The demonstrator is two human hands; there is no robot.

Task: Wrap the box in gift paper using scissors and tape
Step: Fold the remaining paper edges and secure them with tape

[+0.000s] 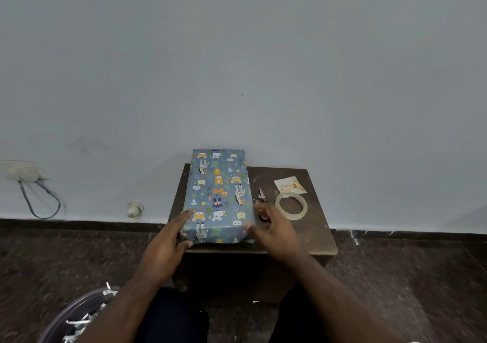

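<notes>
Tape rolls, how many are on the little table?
1. The tape roll lies flat on the table, right of the wrapped box, beside the scissors and just below the birthday card. The box could hide more.

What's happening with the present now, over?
Left hand open, touching wrapped box at its near-left corner. Right hand open beside the near-right corner. Scissors, tape roll, birthday card lie right of box.

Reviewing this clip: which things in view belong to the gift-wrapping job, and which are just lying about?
Part of the job:
wrapped box, touched by the left hand and right hand
scissors
tape roll
small wooden table

Just lying about:
birthday card
bin with paper scraps
wall socket and cable
</notes>
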